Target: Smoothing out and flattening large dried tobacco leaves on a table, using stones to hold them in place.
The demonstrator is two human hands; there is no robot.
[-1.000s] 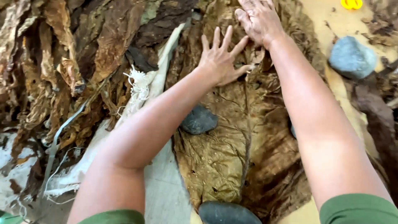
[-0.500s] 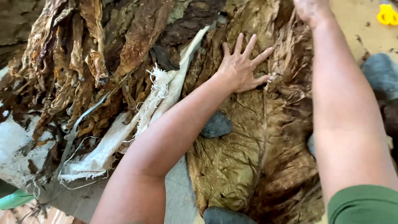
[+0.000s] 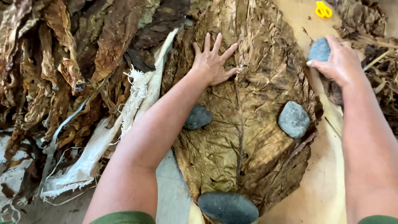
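On the wooden board (image 3: 327, 182), from the head view, a large dried tobacco leaf (image 3: 248, 137) lies flattened under three grey stones. The left hand (image 3: 213, 62) presses it flat, fingers splayed open, arm stretched forward. The right hand (image 3: 338, 62) grips a fourth stone (image 3: 319, 49) at the leaf's right edge. Weighting seems under way; placing this stone calls for a steady set-down.

A heap of dried, crumpled brown leaves (image 3: 70, 70) fills the left side, lying over a frayed white cloth (image 3: 137, 103) with loose threads. A dark stone (image 3: 198, 117), a grey stone (image 3: 293, 119) and a larger dark stone (image 3: 228, 207) at the near edge lie well apart. Yellow scissors (image 3: 323, 9) rest on the tan bench (image 3: 327, 182) at the top right, near more dry leaf scraps (image 3: 373, 45).
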